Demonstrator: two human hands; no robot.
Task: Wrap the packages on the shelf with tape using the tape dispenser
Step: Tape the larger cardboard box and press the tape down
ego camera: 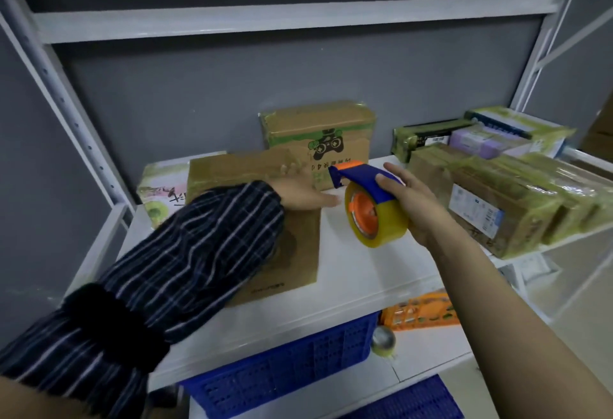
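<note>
A flat brown cardboard package [238, 169] lies on the white shelf [358, 272], partly under my striped sleeve. My left hand [302, 194] rests on its right edge, the fingers blurred. My right hand [414, 206] grips the blue and orange tape dispenser [371, 199] with its roll of clear yellowish tape, held in the air just right of that package. Behind stands an upright brown box [318, 133] with a green and black print and tape over its top.
Several taped packages [491, 199] are stacked at the right of the shelf. A pink and green package [159, 196] lies at the left. Below the shelf sit a blue plastic crate [298, 362], an orange crate [421, 314] and a tape roll [384, 340]. Grey shelf posts [59, 93] flank both sides.
</note>
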